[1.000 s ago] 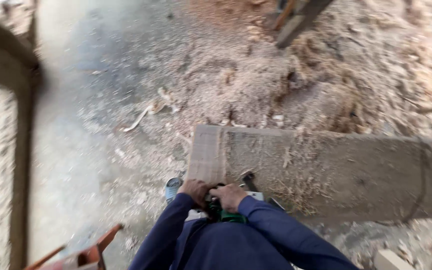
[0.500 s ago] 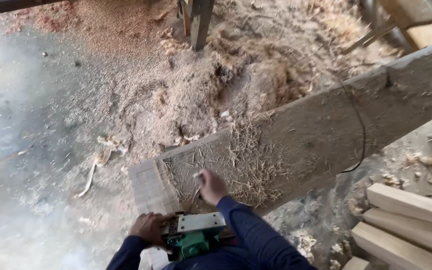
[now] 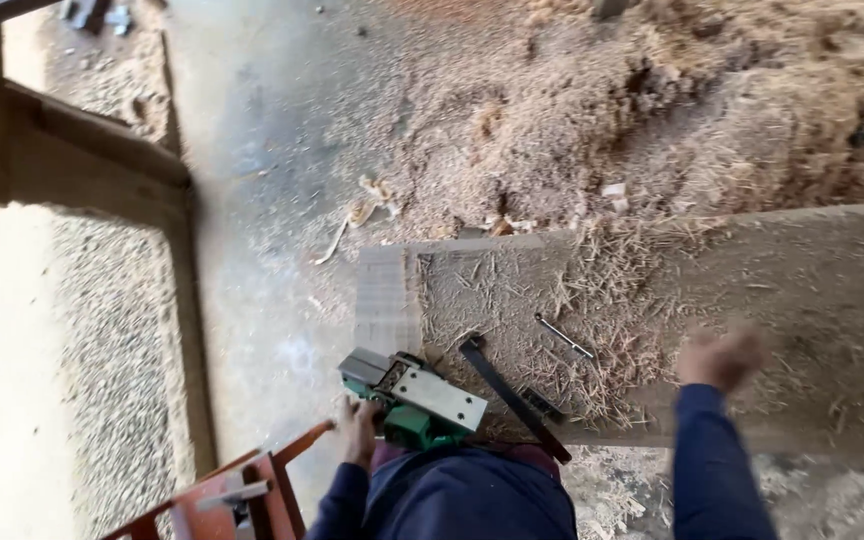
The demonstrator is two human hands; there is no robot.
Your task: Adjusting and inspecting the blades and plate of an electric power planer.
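A wide grey wooden plank runs from the middle to the right edge, strewn with shavings. At its near left corner rests a green and silver electric planer. My left hand grips the planer's left side. My right hand hovers over the plank farther right, blurred by motion, with the fingers seemingly curled and nothing visible in them. A thin metal tool and a black flat strip lie on the plank between my hands.
A heap of sawdust and shavings covers the floor beyond the plank. A dark wooden post and rail stand at the left. A red metal frame sits at the bottom left beside my left arm.
My right hand has left the planer end and swung right along the plank. The planer stays at the plank's near left corner under my left hand. The view has turned.
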